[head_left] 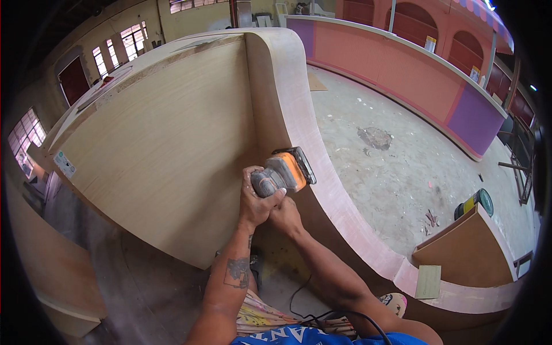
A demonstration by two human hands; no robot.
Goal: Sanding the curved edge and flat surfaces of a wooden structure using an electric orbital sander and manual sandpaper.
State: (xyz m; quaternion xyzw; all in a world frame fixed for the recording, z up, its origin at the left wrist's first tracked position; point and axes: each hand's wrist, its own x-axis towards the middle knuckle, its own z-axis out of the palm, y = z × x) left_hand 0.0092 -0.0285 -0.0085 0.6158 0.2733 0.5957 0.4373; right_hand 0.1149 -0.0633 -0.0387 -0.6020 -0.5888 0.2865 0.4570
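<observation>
An orange and grey electric sander [280, 175] is gripped in both hands in the middle of the view. My left hand [255, 202] wraps round its rounded grey body. My right hand [286, 216] is closed close below, against the sander's rear; its fingers are partly hidden. The dark sanding pad tilts toward the inner side of a curved wooden counter [287, 75], near its pale, whitish top edge. I cannot tell whether pad and wood touch. A black cord [368, 318] loops over my lap and right forearm.
A large plywood panel [167, 126] stands at the left, joined to the curved counter. A greenish sheet [428, 282] lies on the counter's edge at right. Beyond are a paint can [476, 202], a stained concrete floor [368, 184] and a pink and purple counter [397, 66].
</observation>
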